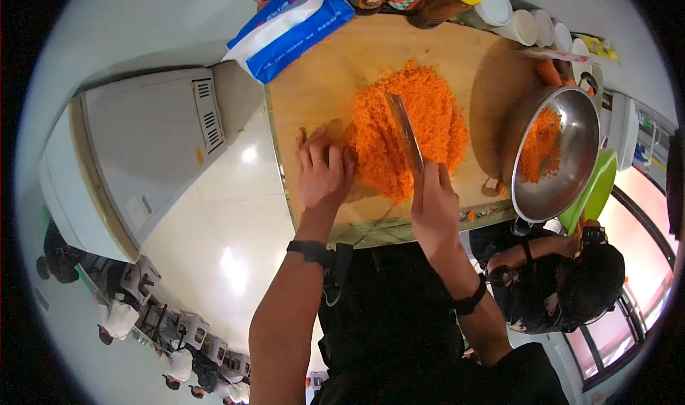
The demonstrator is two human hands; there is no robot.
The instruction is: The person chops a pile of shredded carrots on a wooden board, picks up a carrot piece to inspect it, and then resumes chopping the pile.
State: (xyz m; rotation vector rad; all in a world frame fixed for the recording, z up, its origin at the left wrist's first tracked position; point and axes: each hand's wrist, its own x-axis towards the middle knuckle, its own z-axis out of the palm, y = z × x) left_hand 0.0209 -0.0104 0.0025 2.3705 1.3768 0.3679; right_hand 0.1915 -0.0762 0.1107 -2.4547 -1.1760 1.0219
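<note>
A broad heap of finely chopped carrot [439,113] covers the middle of the wooden cutting board [307,98]. My right hand [435,205] grips a kitchen knife [405,128] by its handle, at the near side of the heap. The blade stands on edge in the carrot, pointing away from me. My left hand [326,166] rests on the board at the heap's left edge, fingers bent and slightly apart, with nothing seen in it. Its thumb side touches or nearly touches the carrot bits.
A steel pan [574,145] with more chopped carrot stands tilted over the board's right side. Beside it, another person [564,284] is near a green basin [596,191]. A blue-and-white packet [292,31], jars [439,2] and white cups [519,28] line the far edge.
</note>
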